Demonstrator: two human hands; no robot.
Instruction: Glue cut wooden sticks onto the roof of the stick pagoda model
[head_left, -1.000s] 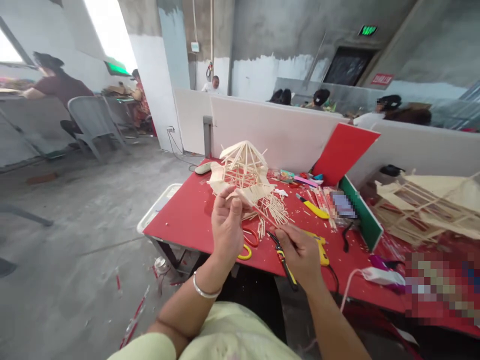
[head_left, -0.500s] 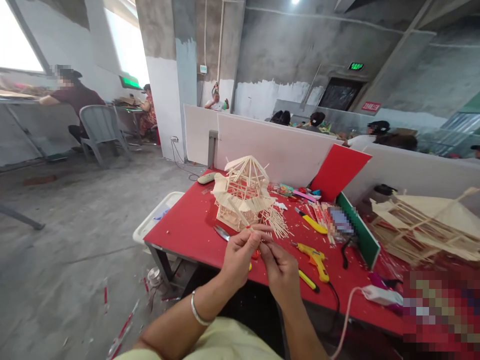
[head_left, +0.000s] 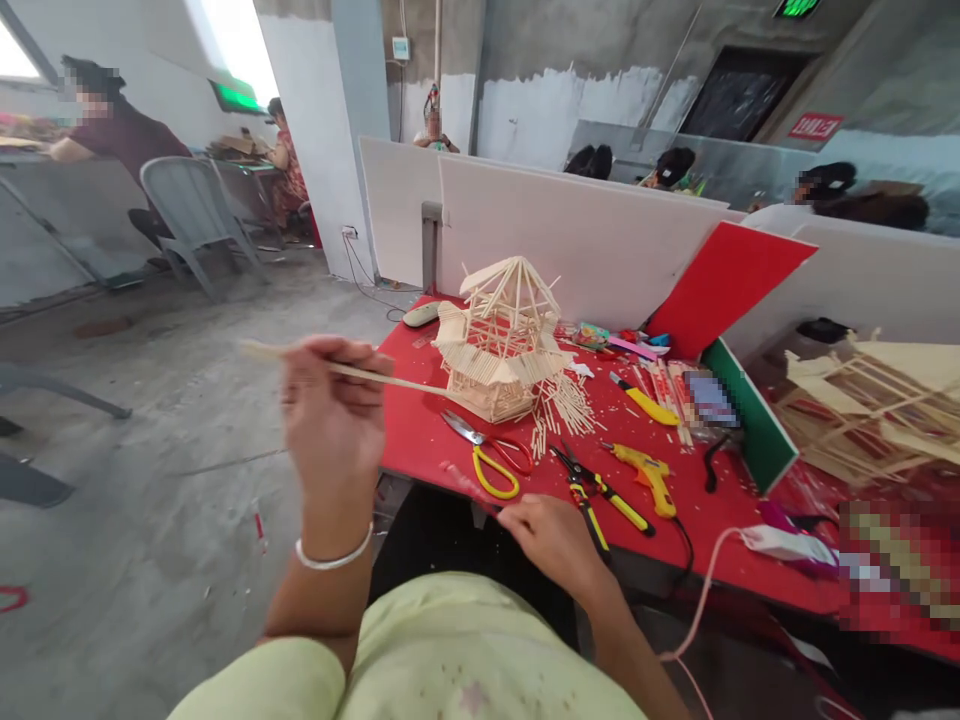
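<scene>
Left hand (head_left: 334,420): closed round a pale stick (head_left: 397,380)
Right hand (head_left: 556,542): half-curled near scissors (head_left: 478,438); I can't tell its hold

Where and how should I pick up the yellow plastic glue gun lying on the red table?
Likely by its yellow handle, with your bare right hand, from your side of the table: the gun lies flat, handle toward you, while its narrow nozzle points leftward. Mind the black cord.

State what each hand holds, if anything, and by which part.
The left hand grips a thin wooden stick partway along, with lengths protruding on both sides. Whether the right hand holds anything cannot be told.
</scene>
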